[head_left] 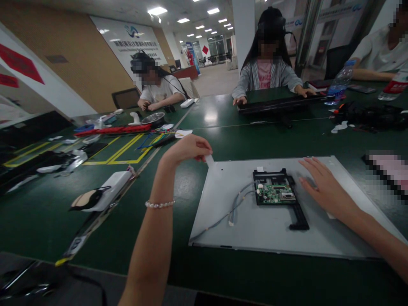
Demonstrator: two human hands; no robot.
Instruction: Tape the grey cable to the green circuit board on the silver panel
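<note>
Head: left hand (188, 151) pinches strip (209, 160) (above panel (261, 231)).

No text could be read. On the white wall board (134, 40) at eleven o'clock, a blue logo and rows of blurred characters were seen; the red label on a bottle (394, 87) at two o'clock was illegible.

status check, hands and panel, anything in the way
Left hand pinching white strip at panel corner. Right hand open, flat on panel beside circuit board. Loose cable on panel, clear of both hands.
</note>
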